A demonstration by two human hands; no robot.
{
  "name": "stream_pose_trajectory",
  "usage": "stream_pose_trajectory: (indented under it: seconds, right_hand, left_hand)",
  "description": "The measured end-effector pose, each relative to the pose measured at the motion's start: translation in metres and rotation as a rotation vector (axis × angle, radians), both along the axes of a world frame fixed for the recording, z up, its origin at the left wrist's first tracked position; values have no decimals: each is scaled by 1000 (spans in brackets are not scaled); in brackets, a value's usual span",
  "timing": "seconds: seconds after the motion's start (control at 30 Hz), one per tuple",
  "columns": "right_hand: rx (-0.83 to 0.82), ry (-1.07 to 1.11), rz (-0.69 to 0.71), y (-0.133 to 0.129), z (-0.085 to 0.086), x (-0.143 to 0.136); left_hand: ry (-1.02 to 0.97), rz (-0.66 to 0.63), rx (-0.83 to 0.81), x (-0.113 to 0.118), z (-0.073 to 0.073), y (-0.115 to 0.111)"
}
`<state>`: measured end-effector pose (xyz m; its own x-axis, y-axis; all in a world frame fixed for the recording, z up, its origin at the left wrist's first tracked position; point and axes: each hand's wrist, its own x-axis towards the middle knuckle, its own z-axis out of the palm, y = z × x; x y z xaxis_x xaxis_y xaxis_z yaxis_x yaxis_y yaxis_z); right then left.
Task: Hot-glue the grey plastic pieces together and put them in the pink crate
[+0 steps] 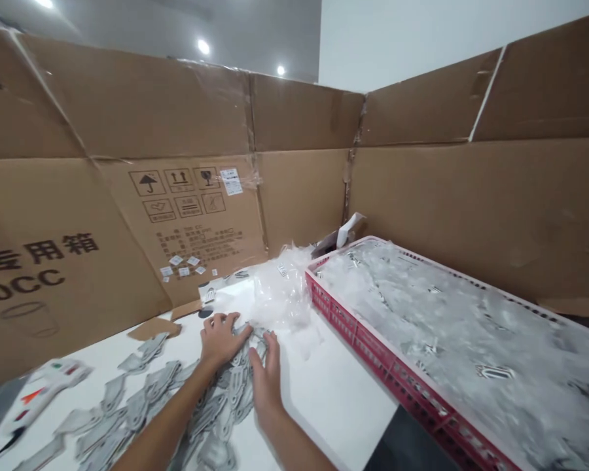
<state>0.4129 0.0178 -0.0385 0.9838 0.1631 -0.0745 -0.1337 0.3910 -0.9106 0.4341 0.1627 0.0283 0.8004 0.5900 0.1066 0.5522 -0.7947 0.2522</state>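
Observation:
Many grey flat parts point(235, 386) lie in a loose pile on the white table point(326, 392). On the far end of this pile rests my left hand point(222, 340), fingers spread and palm down. My right hand point(266, 379) stands at the pile's right edge, thumb and fingers apart, touching the parts from the side. Neither hand is closed on a part. More grey parts point(142, 399) are strewn to the left, partly behind my left forearm.
A red crate point(353, 333) filled with clear plastic bags stands on the right. Clear bags point(285, 288) are heaped beyond my hands. A white power strip point(46, 392) lies at the left. Cardboard walls point(304, 196) surround the table's back and right.

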Motion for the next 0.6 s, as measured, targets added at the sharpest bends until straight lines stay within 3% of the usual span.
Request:
stream_pose_trajectory:
  seconds: [0.13, 0.23, 0.43, 0.53, 0.6]
  right_hand:
    - [120, 47, -6, 26, 7, 7]
    - [117, 20, 36, 31, 9, 12]
    - [-159, -243, 79, 14, 10, 6]
    - [-296, -391, -16, 0, 22, -3]
    - [-411, -480, -103, -14, 30, -2]
  left_hand:
    - [-22, -40, 1, -1, -3, 2]
    - [-31, -50, -1, -2, -4, 3]
    - [-69, -64, 36, -2, 0, 2]
    - [-183, -59, 99, 1, 17, -9]
    - [-319, -175, 147, 4, 32, -24]
